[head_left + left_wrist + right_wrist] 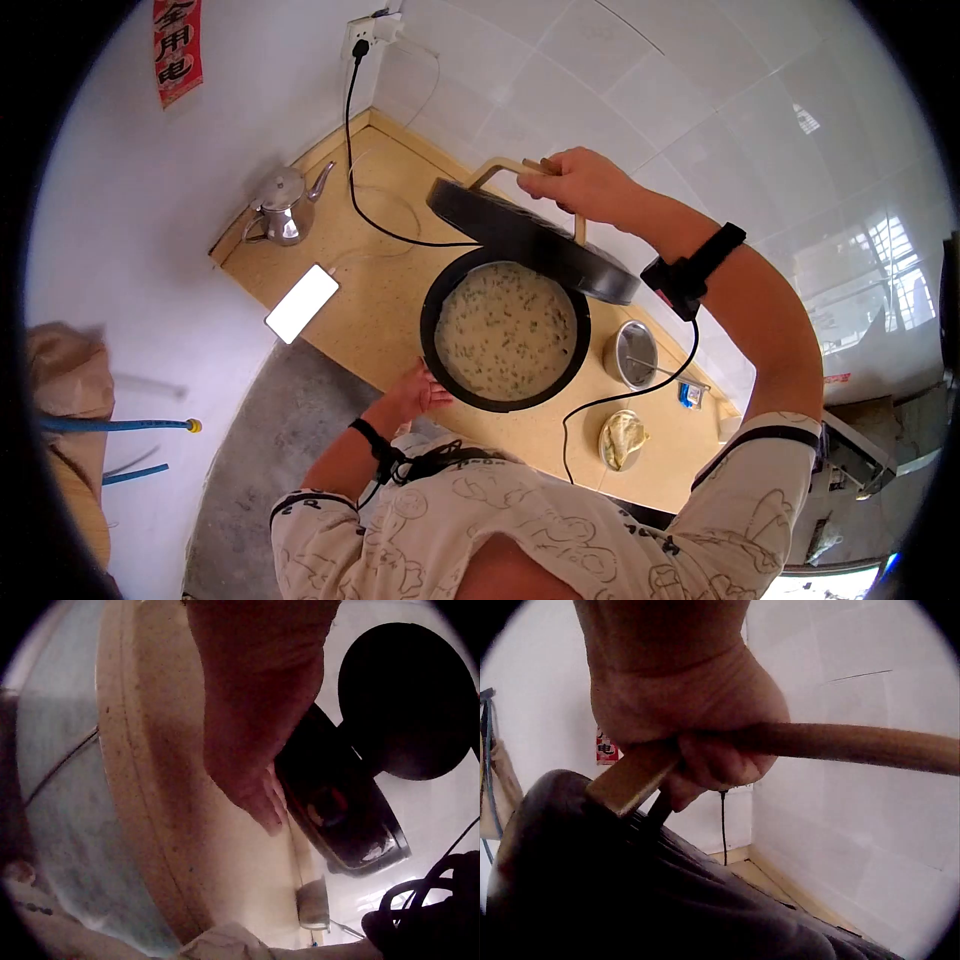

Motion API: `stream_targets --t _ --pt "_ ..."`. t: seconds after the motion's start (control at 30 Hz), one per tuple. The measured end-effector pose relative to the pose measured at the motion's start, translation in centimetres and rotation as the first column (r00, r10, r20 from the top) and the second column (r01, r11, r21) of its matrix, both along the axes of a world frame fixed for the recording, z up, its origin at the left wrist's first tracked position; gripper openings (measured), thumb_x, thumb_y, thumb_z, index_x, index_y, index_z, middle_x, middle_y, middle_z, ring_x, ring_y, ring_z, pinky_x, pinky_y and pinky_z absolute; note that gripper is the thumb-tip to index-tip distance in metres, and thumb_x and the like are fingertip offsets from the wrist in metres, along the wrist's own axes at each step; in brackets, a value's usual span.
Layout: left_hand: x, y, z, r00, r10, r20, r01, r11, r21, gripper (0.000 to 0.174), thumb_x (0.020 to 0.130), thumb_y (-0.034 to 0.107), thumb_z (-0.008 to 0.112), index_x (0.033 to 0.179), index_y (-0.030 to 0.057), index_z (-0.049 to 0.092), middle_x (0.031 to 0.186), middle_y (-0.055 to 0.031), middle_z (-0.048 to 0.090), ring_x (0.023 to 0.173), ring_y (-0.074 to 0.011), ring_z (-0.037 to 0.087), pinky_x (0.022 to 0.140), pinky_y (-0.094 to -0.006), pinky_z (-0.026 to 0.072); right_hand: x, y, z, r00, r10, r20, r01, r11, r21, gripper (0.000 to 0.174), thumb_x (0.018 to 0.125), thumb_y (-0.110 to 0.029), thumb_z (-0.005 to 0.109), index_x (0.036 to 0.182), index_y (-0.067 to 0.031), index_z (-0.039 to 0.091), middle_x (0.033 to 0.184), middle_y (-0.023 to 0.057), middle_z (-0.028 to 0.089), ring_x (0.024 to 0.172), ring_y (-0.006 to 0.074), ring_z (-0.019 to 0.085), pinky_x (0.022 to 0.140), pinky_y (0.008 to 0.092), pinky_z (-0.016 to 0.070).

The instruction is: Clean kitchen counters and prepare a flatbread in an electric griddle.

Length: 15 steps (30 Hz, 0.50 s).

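A round black electric pan [430, 335] stands on the counter, filled with a pale mixture flecked with green [508, 330]. My right hand [588, 185] grips the arched, wood-coloured handle [855, 746] of its dark lid [535, 240], which is raised and tilted over the pan's far side. In the right wrist view my fingers curl round that handle, with the lid's dark top [630, 877] below. My left hand [413, 393] is at the pan's near-left side, its fingers extended with the tips right by the outer wall [341, 802].
Left on the counter are a metal teapot [287, 205] and a phone with a white screen [302, 304]. A black cord [385, 235] runs from the wall socket [362, 45] toward the pan. Right of it stand a metal pot [632, 355] with a utensil and a bowl of folded food [623, 440].
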State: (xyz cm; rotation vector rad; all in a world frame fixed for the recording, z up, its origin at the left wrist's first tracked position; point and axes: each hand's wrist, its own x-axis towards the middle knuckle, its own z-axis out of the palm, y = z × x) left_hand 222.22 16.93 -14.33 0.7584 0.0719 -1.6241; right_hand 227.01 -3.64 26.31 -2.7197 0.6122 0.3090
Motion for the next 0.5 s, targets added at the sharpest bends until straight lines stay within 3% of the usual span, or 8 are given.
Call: stream_targets --t 0.07,0.27,0.5 --pt "-0.2 0.1 -0.6 0.999 -0.048 0.015 0.048 0.998 -0.036 0.081 0.083 0.07 0.025 0.133 0.0071 0.035 0.13 -0.0156 0.045 0.115 -0.0298 0.049 0.095 -0.0416 0.0408 0.1 0.1 0.0 0.997 0.026 -0.079 -0.03 0.999 -0.041 0.051 0.08 -0.052 0.054 0.074 -0.0028 0.065 0.058 0.0075 0.055 0.054 0.0184 0.052 0.053 0.0335 0.0413" --pt "0.1 0.7 -0.2 0.998 -0.042 0.048 0.045 0.996 -0.083 0.086 0.08 0.072 0.031 0.136 0.0067 0.03 0.135 -0.017 0.039 0.121 -0.0341 0.042 0.096 -0.0407 0.0399 -0.2 -0.3 -1.3 0.992 0.069 -0.104 -0.079 0.992 -0.097 0.055 0.08 -0.054 0.051 0.092 -0.0024 0.067 0.075 0.016 0.064 0.071 0.0299 0.061 0.064 0.0385 0.0466" --pt "0.7 0.7 -0.2 0.998 -0.046 0.051 0.051 0.995 -0.091 0.082 0.082 0.069 0.032 0.135 0.0071 0.031 0.135 -0.0158 0.04 0.123 -0.0315 0.041 0.094 -0.0391 0.0423 -1.5 -1.5 -3.3 0.988 0.119 -0.102 -0.128 0.988 -0.086 0.054 0.08 -0.054 0.051 0.091 -0.0037 0.066 0.08 0.0146 0.065 0.076 0.0297 0.062 0.067 0.0388 0.0472"
